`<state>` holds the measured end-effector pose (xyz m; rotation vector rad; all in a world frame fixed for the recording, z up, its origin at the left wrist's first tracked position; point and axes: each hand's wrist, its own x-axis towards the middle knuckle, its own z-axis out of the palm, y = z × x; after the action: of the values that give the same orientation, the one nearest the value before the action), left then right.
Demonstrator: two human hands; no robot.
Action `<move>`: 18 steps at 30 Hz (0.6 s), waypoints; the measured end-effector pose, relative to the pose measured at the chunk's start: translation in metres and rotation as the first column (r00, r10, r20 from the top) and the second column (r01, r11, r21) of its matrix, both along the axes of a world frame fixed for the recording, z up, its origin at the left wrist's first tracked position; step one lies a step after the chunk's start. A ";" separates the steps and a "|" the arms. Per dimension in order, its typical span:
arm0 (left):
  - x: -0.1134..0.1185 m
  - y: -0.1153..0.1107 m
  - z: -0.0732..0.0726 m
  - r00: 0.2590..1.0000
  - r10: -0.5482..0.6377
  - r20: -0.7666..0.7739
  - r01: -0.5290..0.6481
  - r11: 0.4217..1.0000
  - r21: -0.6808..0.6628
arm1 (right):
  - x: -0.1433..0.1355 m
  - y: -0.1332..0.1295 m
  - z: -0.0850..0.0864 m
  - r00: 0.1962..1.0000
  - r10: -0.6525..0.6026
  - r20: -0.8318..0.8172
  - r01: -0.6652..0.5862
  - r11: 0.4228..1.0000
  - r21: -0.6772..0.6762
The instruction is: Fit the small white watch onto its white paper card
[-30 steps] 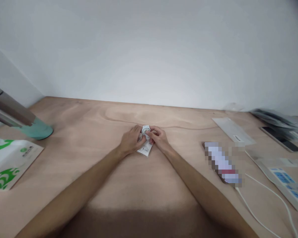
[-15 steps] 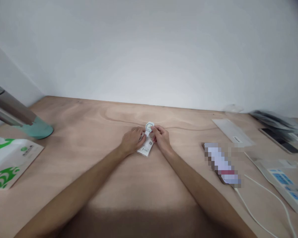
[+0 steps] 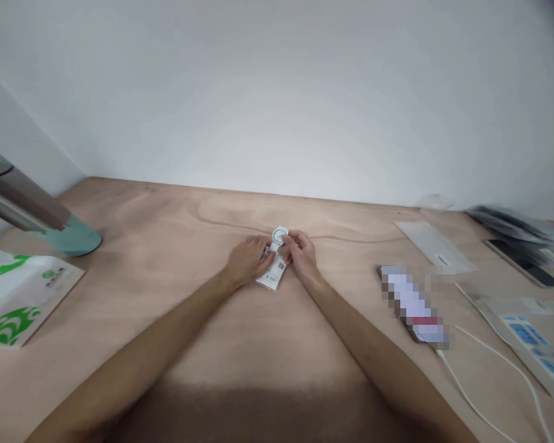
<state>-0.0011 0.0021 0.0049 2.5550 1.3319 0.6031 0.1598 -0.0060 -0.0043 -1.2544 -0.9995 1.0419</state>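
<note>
A small white watch (image 3: 279, 234) with a round face is between my hands at the middle of the table. Just below it lies a flat white packet (image 3: 272, 275) with a printed square code and small text. My left hand (image 3: 247, 261) is closed on the packet's left edge, thumb across its upper part and fingertips close to the watch. My right hand (image 3: 302, 252) pinches the watch at its right side, thumb against the dial. The watch strap is mostly hidden by my fingers.
On the left are a steel and mint-green bottle (image 3: 46, 212) and a white and green printed bag (image 3: 32, 295). To the right lie a phone (image 3: 415, 307) with a white cable (image 3: 498, 347), a clear sleeve (image 3: 431, 246), a dark phone (image 3: 524, 263) and a blue-printed box (image 3: 530, 344). A wall stands behind.
The view has shifted very slightly. Both hands keep nearly the same place and hold on the watch and packet.
</note>
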 end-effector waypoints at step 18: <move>0.000 0.003 -0.002 1.000 0.004 0.028 -0.003 1.000 -0.013 | 0.001 0.000 -0.002 0.998 0.049 0.048 -0.050 0.999 0.011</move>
<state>-0.0009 0.0046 0.0034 2.5250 1.3272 0.6258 0.1604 -0.0057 -0.0059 -1.2555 -1.0769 1.0466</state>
